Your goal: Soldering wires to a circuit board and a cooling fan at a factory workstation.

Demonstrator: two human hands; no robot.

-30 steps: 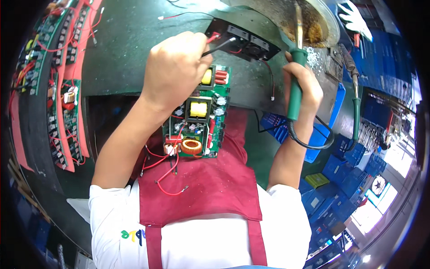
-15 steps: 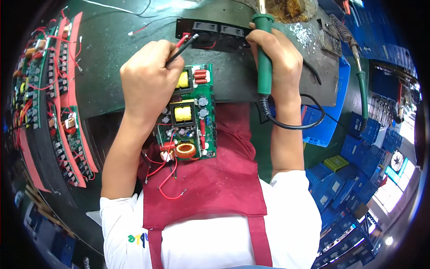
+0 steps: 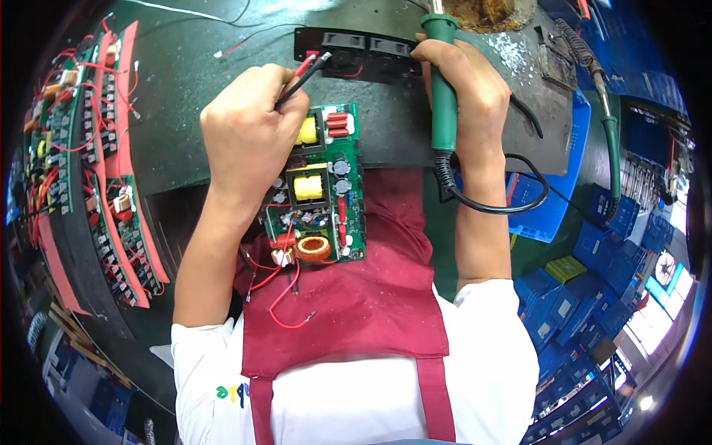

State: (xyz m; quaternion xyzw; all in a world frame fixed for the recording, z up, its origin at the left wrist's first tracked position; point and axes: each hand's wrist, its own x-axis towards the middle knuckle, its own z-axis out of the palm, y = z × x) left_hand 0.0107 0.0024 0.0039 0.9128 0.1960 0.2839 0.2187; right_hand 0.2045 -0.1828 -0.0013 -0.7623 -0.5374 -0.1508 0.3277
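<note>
My left hand (image 3: 248, 119) is closed round a red wire (image 3: 305, 65) and a black wire (image 3: 305, 80), whose bare silvery ends stick out side by side, pointing up and right. In my right hand (image 3: 475, 89) is a soldering iron (image 3: 443, 111) with a green handle, held upright; its tip lies beyond the upper edge of the picture. Below the left hand, a green circuit board (image 3: 350, 167) juts over the bench edge above my red apron. It carries yellow transformers, a copper ring coil and loose red leads. A black panel with sockets (image 3: 360, 44) lies just beyond the wires.
Several circuit boards (image 3: 89, 126) stand at the left with red strips (image 3: 117, 96) between them. Solder bits (image 3: 508, 53) are scattered near a brown-stained block (image 3: 493, 11). A second green-handled iron (image 3: 611, 156) hangs at the right, near a blue tray (image 3: 552, 211) and stacked blue bins (image 3: 567, 297).
The view has shifted slightly, so the board and the soldering iron appear a little further right. Both hands keep their hold.
</note>
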